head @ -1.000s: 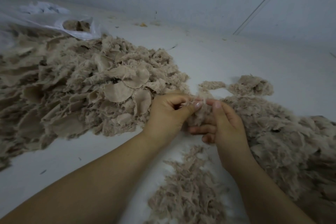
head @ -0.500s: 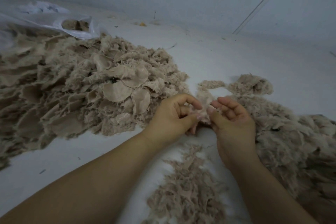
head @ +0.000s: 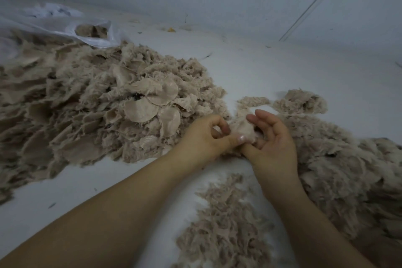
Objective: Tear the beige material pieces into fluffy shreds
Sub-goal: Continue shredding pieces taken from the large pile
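Mid-tear: left hand and right hand pinch one piece (other fingers loosely spread); next, pull apart

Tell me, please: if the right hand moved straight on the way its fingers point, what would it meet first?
The right hand points up and left in the picture. Beyond the beige piece it pinches, it would probably first meet the small fluffy strip on the white surface; depth is unclear.

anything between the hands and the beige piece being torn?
Nothing visible. The left hand and right hand both already pinch the beige piece directly, above the bare white surface.
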The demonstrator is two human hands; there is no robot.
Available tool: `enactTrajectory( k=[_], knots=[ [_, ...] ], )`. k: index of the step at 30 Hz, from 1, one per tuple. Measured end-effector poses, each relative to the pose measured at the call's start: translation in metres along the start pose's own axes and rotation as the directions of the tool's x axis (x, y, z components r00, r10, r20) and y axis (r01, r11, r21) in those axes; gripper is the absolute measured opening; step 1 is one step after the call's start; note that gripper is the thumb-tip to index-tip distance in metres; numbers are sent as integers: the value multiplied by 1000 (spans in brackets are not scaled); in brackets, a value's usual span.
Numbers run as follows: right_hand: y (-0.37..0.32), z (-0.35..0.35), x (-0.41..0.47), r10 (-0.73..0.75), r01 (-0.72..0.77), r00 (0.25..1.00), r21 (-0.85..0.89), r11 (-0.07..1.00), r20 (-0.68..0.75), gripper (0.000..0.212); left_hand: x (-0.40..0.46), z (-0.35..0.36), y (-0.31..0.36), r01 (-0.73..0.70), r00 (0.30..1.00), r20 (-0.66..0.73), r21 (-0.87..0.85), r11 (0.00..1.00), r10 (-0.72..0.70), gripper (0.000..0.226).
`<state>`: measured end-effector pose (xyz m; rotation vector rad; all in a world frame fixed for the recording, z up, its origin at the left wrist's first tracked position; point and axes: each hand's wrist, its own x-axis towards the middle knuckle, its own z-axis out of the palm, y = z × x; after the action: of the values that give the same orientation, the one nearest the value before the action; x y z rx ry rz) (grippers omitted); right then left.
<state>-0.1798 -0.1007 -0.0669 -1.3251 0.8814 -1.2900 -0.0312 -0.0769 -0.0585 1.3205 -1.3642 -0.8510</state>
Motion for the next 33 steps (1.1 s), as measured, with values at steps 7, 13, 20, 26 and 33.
enactTrajectory(
  k=[7, 13, 20, 26, 33],
  knots=[
    [2, -2, 0, 83, -80, 996, 58, 995, -39, 40, -2, -4, 1, 119, 985, 139, -97, 988, -105, 37],
    [-1, 0, -2, 70, -71, 994, -6, 997, -89, 29, 1, -10, 3, 212, 970, 164, -215, 953, -179, 48],
    [-2, -3, -2, 75, -66, 984, 63, 996, -159, 15, 4, -18, 5, 222, 902, 386, -28, 975, -194, 43],
    [1, -4, -1, 73, -60, 986, 88, 994, -149, 15, 6, -17, 1, 210, 957, 266, -363, 908, -115, 33],
    [4, -5, 3, 0, 24, 956, 79, 997, -292, 16, 12, -9, -2, -79, 959, -278, -55, 995, 60, 45]
  ],
)
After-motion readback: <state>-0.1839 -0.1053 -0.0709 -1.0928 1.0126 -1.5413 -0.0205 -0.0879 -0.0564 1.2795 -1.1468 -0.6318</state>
